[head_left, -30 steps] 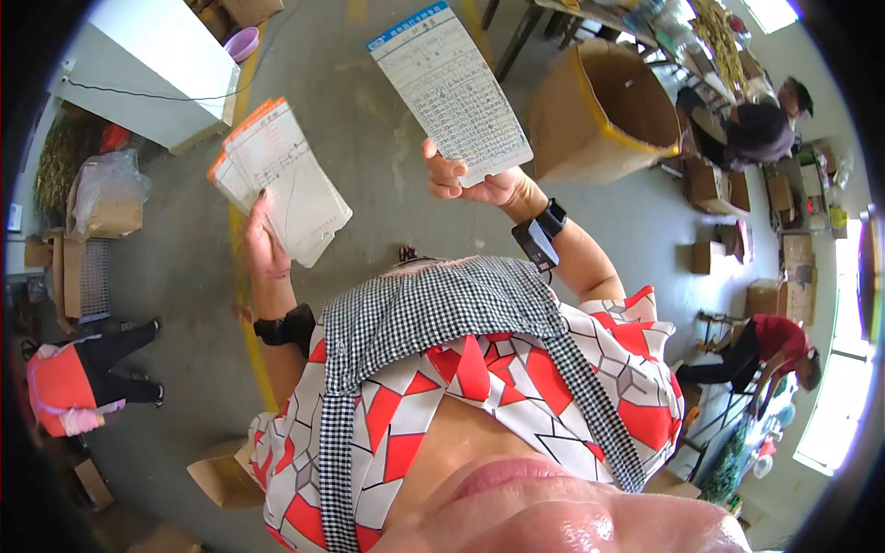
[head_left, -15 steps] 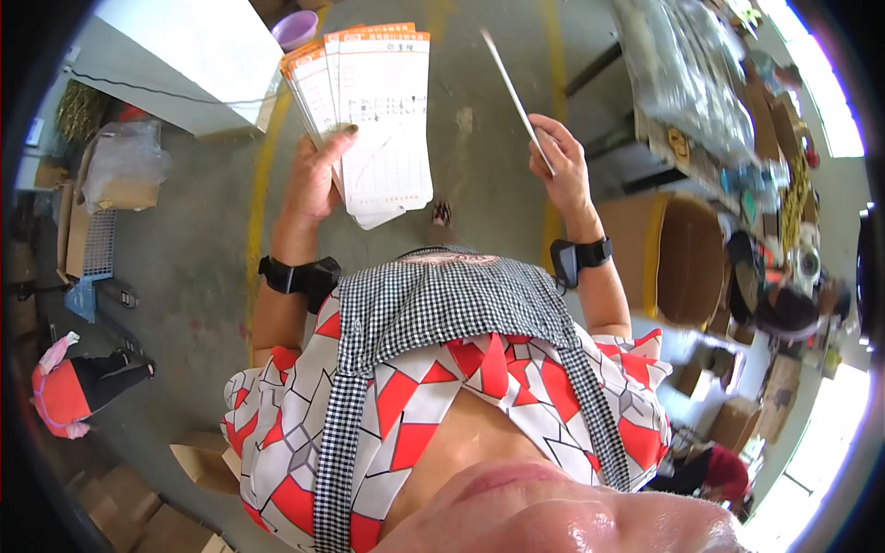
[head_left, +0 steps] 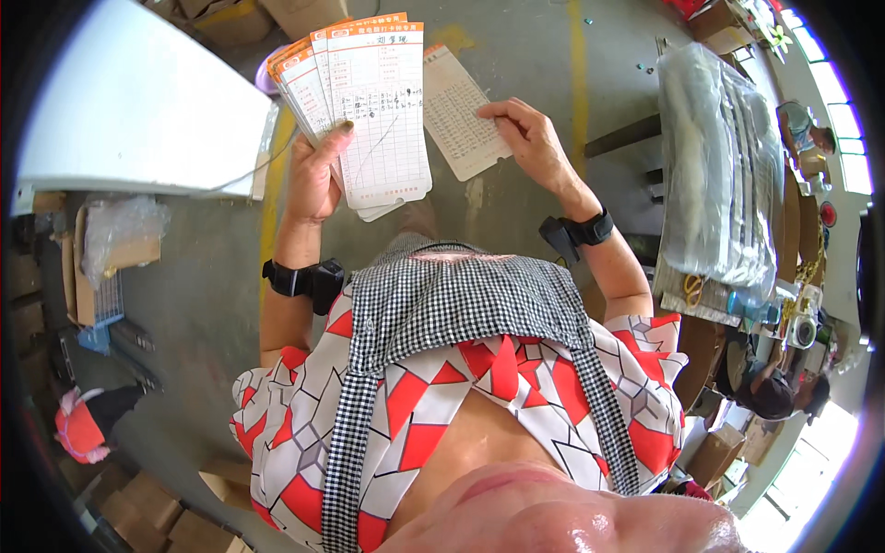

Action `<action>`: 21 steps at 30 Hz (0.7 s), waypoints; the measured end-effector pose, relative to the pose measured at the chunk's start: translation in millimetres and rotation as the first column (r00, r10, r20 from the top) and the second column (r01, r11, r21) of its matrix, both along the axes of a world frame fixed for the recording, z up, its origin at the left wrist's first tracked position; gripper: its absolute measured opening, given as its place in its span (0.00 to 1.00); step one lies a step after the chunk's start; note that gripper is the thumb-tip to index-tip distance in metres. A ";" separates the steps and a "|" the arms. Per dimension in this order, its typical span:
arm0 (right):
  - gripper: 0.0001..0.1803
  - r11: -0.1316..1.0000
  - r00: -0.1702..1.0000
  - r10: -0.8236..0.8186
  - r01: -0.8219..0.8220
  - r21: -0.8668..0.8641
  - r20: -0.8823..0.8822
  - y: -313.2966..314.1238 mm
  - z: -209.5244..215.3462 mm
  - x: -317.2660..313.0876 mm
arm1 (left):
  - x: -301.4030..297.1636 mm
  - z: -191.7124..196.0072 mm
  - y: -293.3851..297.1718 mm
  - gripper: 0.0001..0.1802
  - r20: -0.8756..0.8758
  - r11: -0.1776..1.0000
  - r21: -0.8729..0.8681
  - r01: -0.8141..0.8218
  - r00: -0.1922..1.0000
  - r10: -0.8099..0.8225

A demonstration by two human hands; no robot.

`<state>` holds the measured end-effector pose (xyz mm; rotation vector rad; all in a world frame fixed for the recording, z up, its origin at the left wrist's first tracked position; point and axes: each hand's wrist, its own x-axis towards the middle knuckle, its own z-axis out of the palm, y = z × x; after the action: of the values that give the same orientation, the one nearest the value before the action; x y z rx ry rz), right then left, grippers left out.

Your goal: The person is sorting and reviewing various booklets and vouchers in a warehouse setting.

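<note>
Left hand [head_left: 313,175] gripped fanned stack of ruled cards [head_left: 369,101], thumb pressed across front, held above concrete floor [head_left: 516,37]. Right hand [head_left: 530,138] pinched single card [head_left: 461,115] just beside stack. White table [head_left: 129,111] stood at left.

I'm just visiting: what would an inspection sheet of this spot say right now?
Surface: grey concrete floor with a yellow line.
Job's things: fanned stack of cards; single card.
Clutter: white table; plastic-wrapped bundle; cardboard boxes.
Hands: left hand grips the stack; right hand pinches the single card.
Cables: thin wire at the table edge.
Surroundings: other people working nearby.
</note>
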<state>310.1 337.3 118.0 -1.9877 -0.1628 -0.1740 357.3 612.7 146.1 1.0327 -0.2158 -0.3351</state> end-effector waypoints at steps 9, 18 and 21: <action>0.09 0.996 0.990 0.085 -0.082 -0.034 0.109 36.5 -15.8 6.6 | -19.5 -49.7 -0.6 0.14 -0.030 0.995 0.103 0.012 1.000 -0.009; 0.08 0.993 0.940 -0.040 0.000 0.115 0.338 -73.2 35.8 77.9 | 48.5 21.8 -122.4 0.14 -0.003 0.949 0.304 0.081 0.996 -0.084; 0.08 0.987 0.840 -0.120 0.156 -0.023 0.529 -147.0 24.7 28.4 | 24.1 10.1 -203.8 0.14 0.079 0.893 0.449 0.040 0.993 -0.085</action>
<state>338.5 190.2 142.7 -1.9739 -0.3809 -0.8233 381.3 408.9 156.2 1.5034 -0.2664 -0.4045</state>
